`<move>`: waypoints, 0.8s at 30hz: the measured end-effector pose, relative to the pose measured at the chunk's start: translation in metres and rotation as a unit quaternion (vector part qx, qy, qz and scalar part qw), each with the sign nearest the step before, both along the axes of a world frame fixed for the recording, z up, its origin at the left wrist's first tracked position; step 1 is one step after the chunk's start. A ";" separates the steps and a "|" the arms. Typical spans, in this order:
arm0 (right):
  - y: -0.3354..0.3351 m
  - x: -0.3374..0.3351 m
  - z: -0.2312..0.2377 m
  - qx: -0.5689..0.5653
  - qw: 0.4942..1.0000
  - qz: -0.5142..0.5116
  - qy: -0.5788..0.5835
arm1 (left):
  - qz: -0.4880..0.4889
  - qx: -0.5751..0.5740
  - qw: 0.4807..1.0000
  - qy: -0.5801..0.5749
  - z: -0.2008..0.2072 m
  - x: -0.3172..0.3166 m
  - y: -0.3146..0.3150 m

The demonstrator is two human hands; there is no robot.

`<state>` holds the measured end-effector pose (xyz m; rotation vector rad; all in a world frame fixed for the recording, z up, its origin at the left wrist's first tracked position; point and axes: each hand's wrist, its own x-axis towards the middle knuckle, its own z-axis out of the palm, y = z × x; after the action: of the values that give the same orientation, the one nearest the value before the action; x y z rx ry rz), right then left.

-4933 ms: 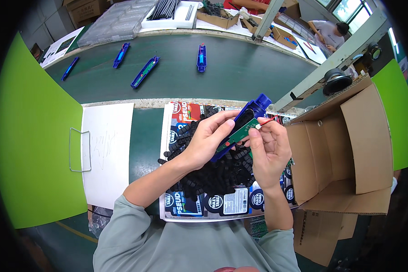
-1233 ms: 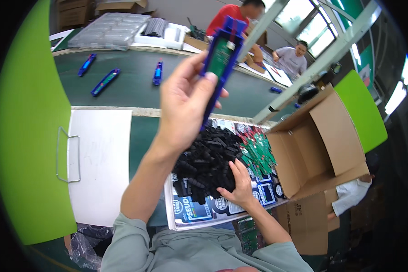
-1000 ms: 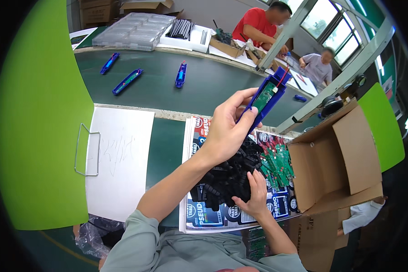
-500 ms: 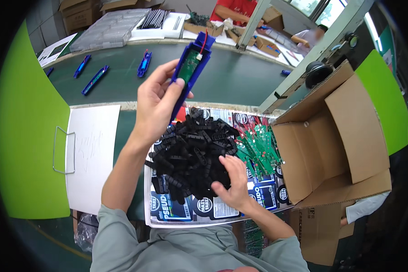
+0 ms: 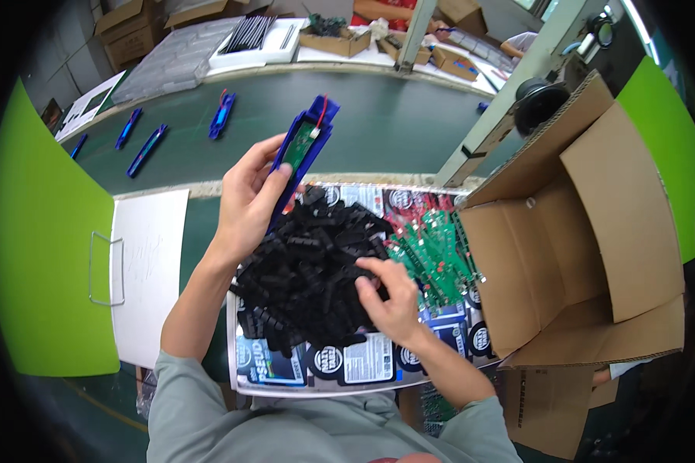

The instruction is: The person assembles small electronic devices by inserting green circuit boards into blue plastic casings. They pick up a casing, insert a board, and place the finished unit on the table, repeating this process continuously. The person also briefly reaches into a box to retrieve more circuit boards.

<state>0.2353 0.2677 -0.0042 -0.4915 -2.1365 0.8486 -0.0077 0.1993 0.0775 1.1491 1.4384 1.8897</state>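
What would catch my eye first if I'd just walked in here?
Probably the bright blue casing, held up in the left hand, with a green board and red wire in it. Below it lies a big heap of black parts, the right hand at its right side. Further right, green circuit boards are piled beside a large open cardboard box.

A white sheet (image 5: 145, 309) lies at the left edge of the table (image 5: 199, 224) beside a green panel (image 5: 54, 255); an open cardboard box (image 5: 517, 270) sits at the right edge. Beyond the far edge, clear trays (image 5: 174, 65) lie beside a white tray (image 5: 274, 52) of rods (image 5: 251, 35).
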 end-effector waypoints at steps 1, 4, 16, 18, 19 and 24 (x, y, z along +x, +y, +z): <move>-0.001 0.000 0.001 -0.005 1.000 0.010 -0.011 | 0.007 0.004 1.000 0.003 -0.001 -0.002 -0.001; -0.001 0.003 0.012 0.035 0.998 0.000 -0.049 | 0.028 0.015 0.999 0.018 -0.003 -0.003 0.000; 0.006 0.010 0.007 -0.041 0.998 0.016 -0.038 | 0.003 -0.032 0.999 0.016 -0.018 -0.002 0.007; 0.007 0.010 0.005 -0.053 0.998 0.005 -0.035 | 0.002 -0.032 0.999 0.015 -0.023 -0.002 0.008; 0.007 0.009 0.004 -0.060 0.998 0.000 -0.033 | 0.003 -0.035 0.999 0.011 -0.023 0.000 0.009; 0.008 0.009 0.006 -0.069 0.997 -0.010 -0.023 | -0.009 -0.061 0.998 0.012 -0.026 0.001 0.011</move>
<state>0.2445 0.2756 0.0014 -0.6063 -2.1202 0.9875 -0.0070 0.2100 0.0511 1.1256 1.5288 1.7545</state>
